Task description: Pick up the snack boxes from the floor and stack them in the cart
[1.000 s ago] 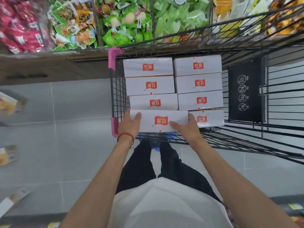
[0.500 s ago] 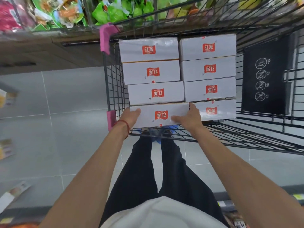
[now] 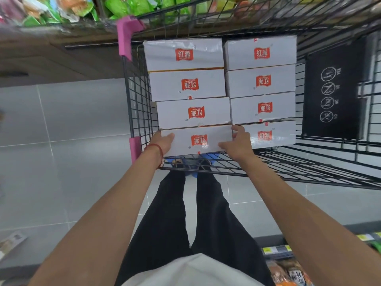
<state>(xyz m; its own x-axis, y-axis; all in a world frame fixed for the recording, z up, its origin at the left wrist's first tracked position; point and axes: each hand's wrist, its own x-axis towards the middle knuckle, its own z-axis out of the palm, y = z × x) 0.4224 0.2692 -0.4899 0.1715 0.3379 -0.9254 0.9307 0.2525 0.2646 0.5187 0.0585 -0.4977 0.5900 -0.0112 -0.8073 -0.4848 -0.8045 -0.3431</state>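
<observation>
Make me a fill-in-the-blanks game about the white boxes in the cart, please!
1. The black wire cart holds ___ white cardboard boxes with red labels.
2. Left hand and right hand both touch the nearest white box in the ___ column.
3. The plastic guards on the cart's corners are ___.
4. A thin ___ string circles the left wrist.

Missing words: eight; left; pink; red
</observation>
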